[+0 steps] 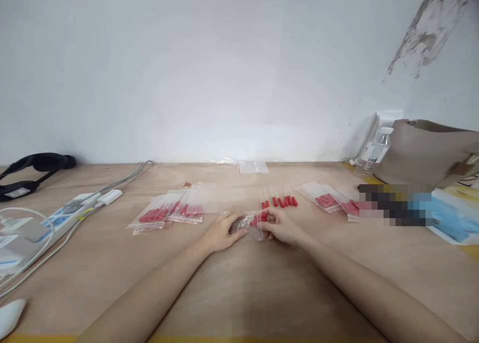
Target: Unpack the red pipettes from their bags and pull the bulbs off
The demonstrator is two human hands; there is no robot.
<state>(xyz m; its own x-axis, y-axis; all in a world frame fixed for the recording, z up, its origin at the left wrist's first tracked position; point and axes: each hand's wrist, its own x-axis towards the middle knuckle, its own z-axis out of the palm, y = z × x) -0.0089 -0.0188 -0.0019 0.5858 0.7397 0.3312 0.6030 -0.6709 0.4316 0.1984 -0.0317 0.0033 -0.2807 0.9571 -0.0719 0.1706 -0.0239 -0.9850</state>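
A clear plastic zip bag (pixel 245 223) lies on the table between my hands. My left hand (pixel 224 230) is closed on its left side, with thumb and fingers at the film. At the bag's right end, my right hand (pixel 280 225) pinches droppers with red rubber bulbs (pixel 258 218); their clear tubes seem to point left into the bag, though the film blurs this. Just beyond my right hand, several loose droppers (pixel 286 201) lie in a row, red bulbs toward me and clear tubes toward the wall.
Filled bags of red-bulbed droppers lie on the left (pixel 155 213) and right (pixel 325 199). A flat zip bag (pixel 253 168) rests by the wall. Farther left are a power strip (pixel 56 223) and black headgear (pixel 37 163); at right, a water bottle (pixel 376 148), grey bag (pixel 419 151) and blue packet (pixel 454 215).
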